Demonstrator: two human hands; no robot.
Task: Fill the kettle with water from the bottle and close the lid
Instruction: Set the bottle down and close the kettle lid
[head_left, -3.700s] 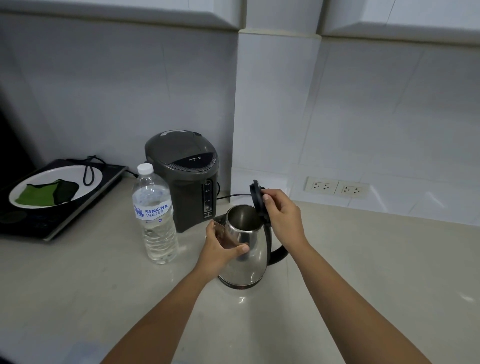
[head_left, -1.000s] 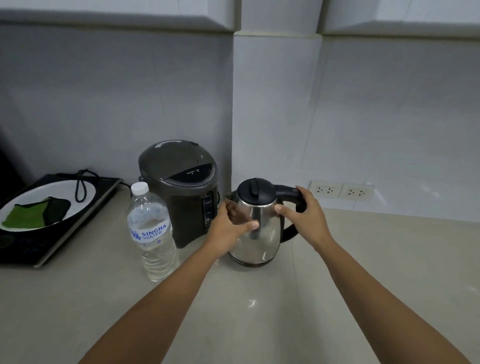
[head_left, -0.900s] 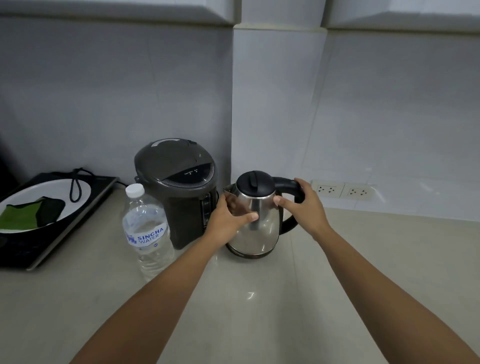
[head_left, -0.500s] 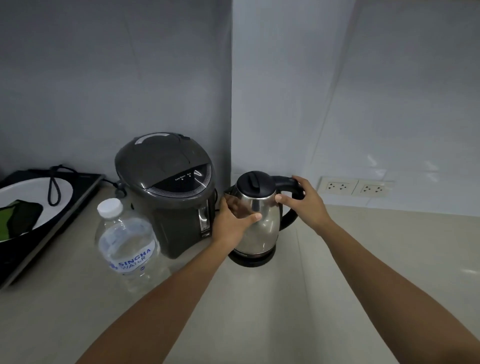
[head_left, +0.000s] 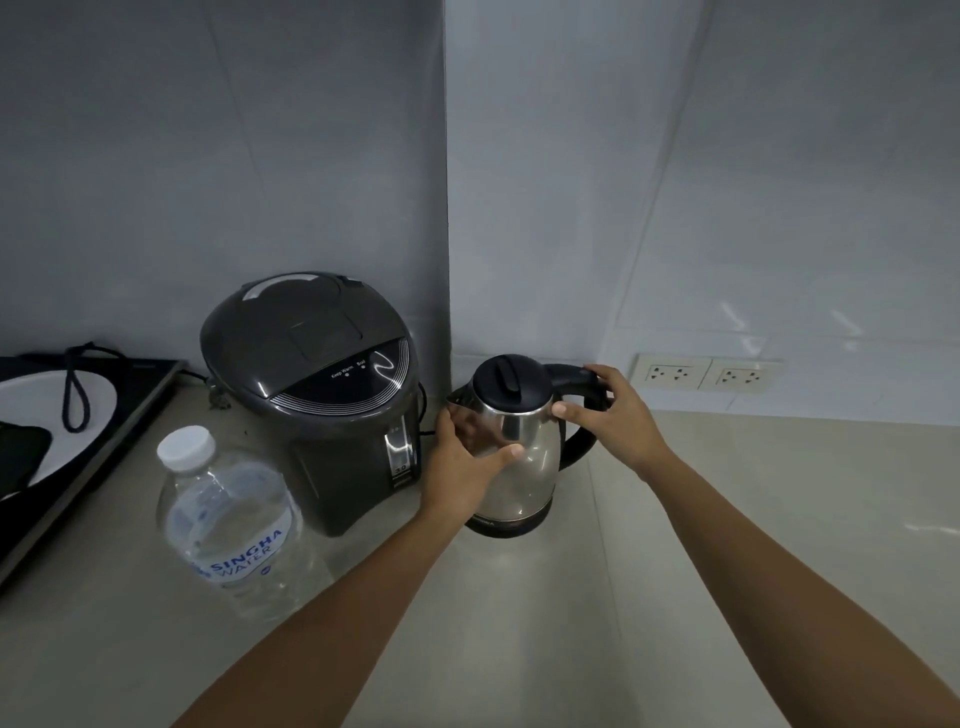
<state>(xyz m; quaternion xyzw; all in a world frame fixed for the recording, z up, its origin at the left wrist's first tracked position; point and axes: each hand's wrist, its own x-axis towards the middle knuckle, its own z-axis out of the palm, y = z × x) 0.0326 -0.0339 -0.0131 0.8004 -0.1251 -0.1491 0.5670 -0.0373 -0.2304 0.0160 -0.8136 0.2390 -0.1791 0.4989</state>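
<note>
**Kettle on its base, lid shut, both hands on it**

Kettle (head_left: 519, 452), a stainless steel electric one, stands upright on its black base on the beige countertop (head_left: 701, 545), tucked near the corner of the wall and just right of the dark grey thermo pot (head_left: 317, 395). Its black lid (head_left: 511, 382) is down and closed.

Left hand (head_left: 465, 465) reaches in from below with the arm stretched forward; the palm cups the spout side of the steel body and the thumb lies across the front. Right hand (head_left: 613, 415) comes from the right, fingers curled over the top of the black handle (head_left: 576, 376) and the thumb pressed against the body just under the lid rim. Both hands are closed around the kettle.

About four seconds ago the lid stood open, held up by the right hand; it is shut now. The kettle also sat nearer the front of the counter then, and has since ended up farther back by the wall. Over the last half second the hands have hardly shifted.

Water bottle (head_left: 228, 525), capped, with a Singha label, stands near the front left, well apart from the kettle. At the far left edge a white plate (head_left: 31, 431) rests on a black induction cooktop (head_left: 130, 415). Two wall sockets (head_left: 706, 375) sit in the pale tiled wall behind the right hand.
</note>
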